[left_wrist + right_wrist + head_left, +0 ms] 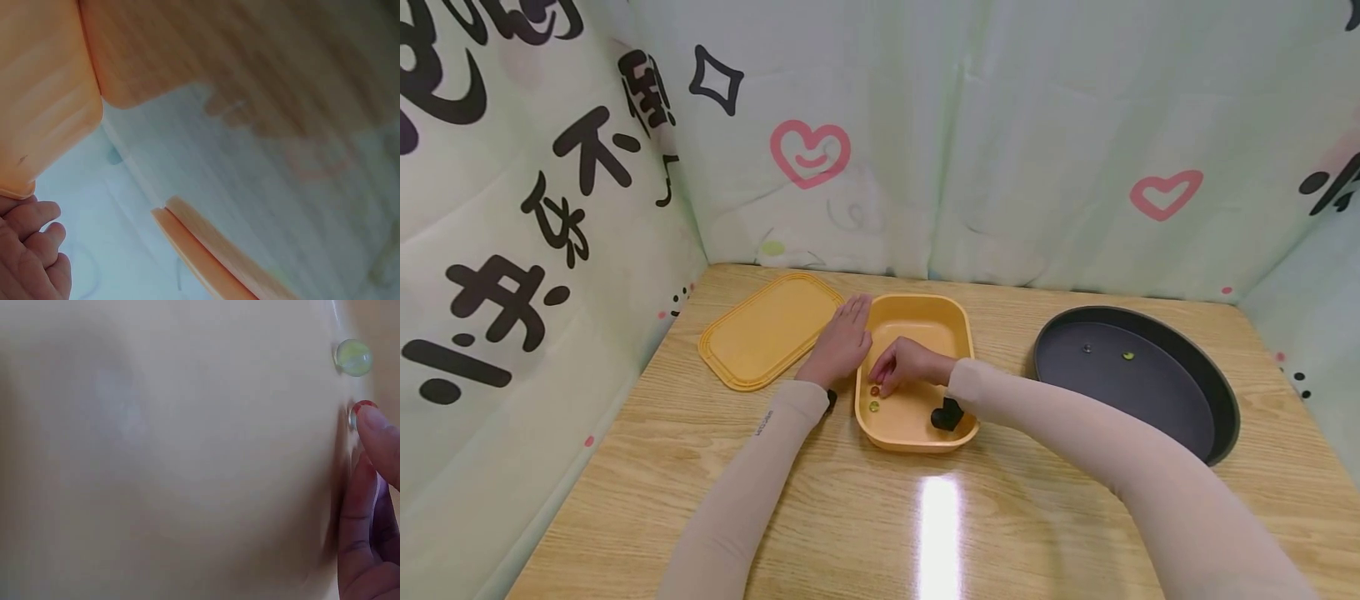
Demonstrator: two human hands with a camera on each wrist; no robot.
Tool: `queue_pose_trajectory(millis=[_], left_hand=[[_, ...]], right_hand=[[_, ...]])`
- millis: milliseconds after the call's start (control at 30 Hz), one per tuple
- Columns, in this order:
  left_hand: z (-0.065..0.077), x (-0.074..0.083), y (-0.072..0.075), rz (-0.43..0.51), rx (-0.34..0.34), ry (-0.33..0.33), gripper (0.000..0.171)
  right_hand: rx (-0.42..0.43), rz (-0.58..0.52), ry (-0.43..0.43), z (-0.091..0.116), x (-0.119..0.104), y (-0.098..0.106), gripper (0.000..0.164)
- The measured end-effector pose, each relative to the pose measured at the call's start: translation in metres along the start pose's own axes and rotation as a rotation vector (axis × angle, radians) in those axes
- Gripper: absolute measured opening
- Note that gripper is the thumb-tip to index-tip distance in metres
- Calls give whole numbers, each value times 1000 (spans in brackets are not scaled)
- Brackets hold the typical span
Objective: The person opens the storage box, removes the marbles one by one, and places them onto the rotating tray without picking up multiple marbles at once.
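My left hand (842, 337) lies along the left rim of an orange plastic box (925, 307), its fingers extended in the head view. In the left wrist view, its fingertips (47, 240) are right by a corner of the box. Inside the box, my right hand (910, 364) reaches down to the left wall. A red glass marble (364, 404) is partly hidden by the right thumb (375, 422), with the bent fingers a little apart from that thumb. Close to it rests a yellow-green glass marble (354, 358) against the same wall.
A matching orange lid (775, 329) lies flat left of the box. To the right stands a round dark pan (1138, 408) holding a small clear marble (1087, 348) and a small green piece (1128, 356). A printed curtain (1000, 167) hangs behind the wooden table (865, 517).
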State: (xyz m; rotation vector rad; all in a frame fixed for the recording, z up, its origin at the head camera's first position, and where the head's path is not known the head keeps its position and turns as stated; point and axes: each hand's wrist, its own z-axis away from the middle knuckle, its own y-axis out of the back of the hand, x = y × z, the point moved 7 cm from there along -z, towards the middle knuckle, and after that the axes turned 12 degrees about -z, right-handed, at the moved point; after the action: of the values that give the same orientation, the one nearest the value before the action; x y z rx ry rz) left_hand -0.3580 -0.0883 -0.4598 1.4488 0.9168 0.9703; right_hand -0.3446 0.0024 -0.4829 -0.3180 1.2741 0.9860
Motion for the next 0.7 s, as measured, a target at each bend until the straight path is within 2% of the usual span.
queue_pose_trajectory(millis=[167, 700], left_hand=[[0, 0, 1, -14, 6, -2, 57], [1, 1, 0, -5, -1, 2, 57]], right_hand=[[-21, 68, 26, 0, -4, -3, 23], [3, 119, 55, 2, -6, -5, 15]])
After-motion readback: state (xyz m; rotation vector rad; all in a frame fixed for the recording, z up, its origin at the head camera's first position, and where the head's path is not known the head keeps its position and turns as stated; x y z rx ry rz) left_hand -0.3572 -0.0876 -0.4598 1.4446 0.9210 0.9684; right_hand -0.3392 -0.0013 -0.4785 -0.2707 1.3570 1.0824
